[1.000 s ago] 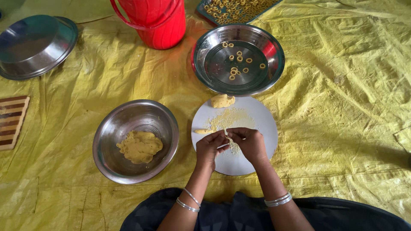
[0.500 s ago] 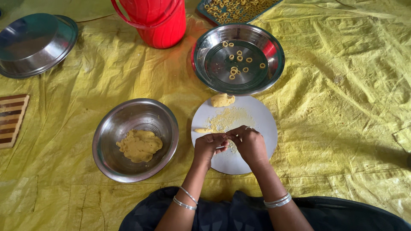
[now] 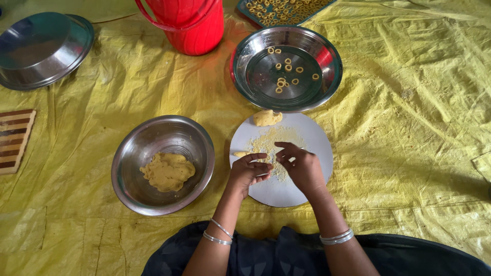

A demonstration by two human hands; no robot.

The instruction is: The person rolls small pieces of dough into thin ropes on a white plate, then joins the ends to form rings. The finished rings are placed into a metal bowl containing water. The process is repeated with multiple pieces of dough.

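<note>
Round board (image 3: 312, 148) lies on the sheet (image 3: 409, 128) right in front of the person. Both hands rest on it, left hand (image 3: 249, 171) just beside right hand (image 3: 303, 166). Dough lump (image 3: 267, 118) sits at the board's far edge. Bowl with rings (image 3: 245, 56) lies behind the board. Bowl with dough (image 3: 148, 138) left of it. Bucket (image 3: 192, 25) far centre. Upturned bowl (image 3: 43, 48) far left. Wooden rack (image 3: 15, 140) at left edge. Tray of rings (image 3: 279, 9) at top.

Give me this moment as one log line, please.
left hand: on round white board, touching dough strip | right hand: over crumbs | dough bowl left | bowl of rings beyond
</note>
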